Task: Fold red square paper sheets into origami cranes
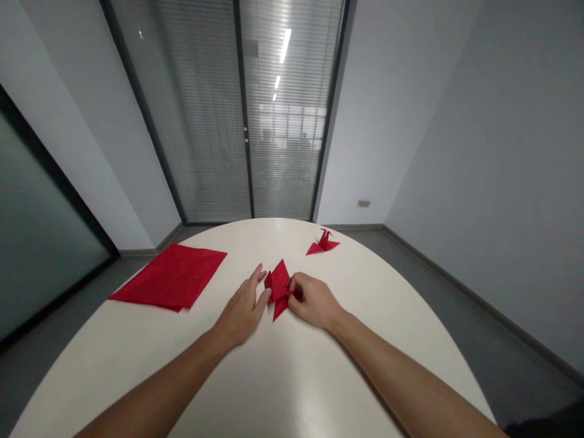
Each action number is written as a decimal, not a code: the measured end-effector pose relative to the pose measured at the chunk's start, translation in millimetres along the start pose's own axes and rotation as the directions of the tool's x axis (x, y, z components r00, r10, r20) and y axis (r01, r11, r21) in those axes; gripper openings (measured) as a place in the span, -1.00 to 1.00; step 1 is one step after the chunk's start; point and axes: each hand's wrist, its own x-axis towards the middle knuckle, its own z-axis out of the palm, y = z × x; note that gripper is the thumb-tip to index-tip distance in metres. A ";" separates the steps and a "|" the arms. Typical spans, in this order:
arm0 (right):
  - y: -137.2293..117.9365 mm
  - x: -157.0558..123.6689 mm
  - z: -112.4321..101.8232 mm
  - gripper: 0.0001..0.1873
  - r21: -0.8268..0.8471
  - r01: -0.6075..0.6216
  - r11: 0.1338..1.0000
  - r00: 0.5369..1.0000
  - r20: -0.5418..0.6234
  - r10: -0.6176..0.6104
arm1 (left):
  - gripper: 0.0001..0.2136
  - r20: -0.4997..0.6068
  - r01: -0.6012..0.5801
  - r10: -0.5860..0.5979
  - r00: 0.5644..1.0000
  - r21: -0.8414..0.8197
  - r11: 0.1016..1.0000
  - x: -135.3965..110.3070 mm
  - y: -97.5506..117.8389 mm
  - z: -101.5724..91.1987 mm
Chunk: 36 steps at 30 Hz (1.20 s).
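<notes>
A partly folded piece of red origami paper (280, 281) rests on the white table between my hands, with one point facing away from me and another toward me. My right hand (314, 299) pinches its right side between thumb and fingers. On the left, my left hand (244, 307) lies beside the paper with fingers stretched out and apart; its thumb tip is at the paper's left edge. Whether that thumb presses on the paper I cannot tell. Farther back to the right stands a finished-looking red paper crane (324, 243).
Several flat red paper sheets (171, 277) lie stacked on the left side of the round white table (255, 389). Beyond its far edge is a glass partition with blinds (287, 170). Grey walls (502, 152) stand on both sides.
</notes>
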 end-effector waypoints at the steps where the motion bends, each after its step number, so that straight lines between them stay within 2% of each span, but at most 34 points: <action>1: -0.4 0.1 -0.2 -0.89 -0.002 0.003 1.000 1.000 0.001 -0.003 | -0.44 -0.001 0.005 -0.005 1.000 -0.010 1.000 0.2 0.0 -0.4; 7: -0.4 0.3 -0.3 -0.89 -0.030 0.018 0.999 1.000 0.013 -0.017 | -0.43 -0.031 0.022 -0.023 0.999 -0.025 0.999 1.5 -0.1 -0.5; 13: 1.3 0.0 0.3 -0.84 -0.048 0.084 0.995 0.996 0.033 -0.083 | -0.42 0.009 0.049 -0.049 0.999 -0.070 0.996 3.6 0.8 -1.4; 16: 0.7 -0.2 -0.1 -0.82 -0.055 0.095 0.994 0.995 0.045 -0.093 | -0.46 -0.016 0.054 -0.056 0.998 -0.072 0.996 4.5 0.7 -0.9; 22: 0.8 -0.1 -0.4 -0.83 -0.067 0.045 0.997 0.998 0.036 -0.042 | -0.54 -0.067 0.070 -0.074 0.995 -0.056 0.996 5.8 1.5 -0.5; 27: 2.6 0.5 1.5 -0.87 -0.051 0.008 0.999 1.000 0.011 -0.008 | -0.74 -0.053 0.041 -0.044 0.998 -0.053 0.998 6.2 5.6 -3.3; 36: 2.8 1.3 1.5 -0.96 -0.071 -0.054 0.996 0.998 -0.019 0.053 | -0.79 -0.069 0.046 -0.044 0.997 0.037 0.998 2.8 15.8 -9.8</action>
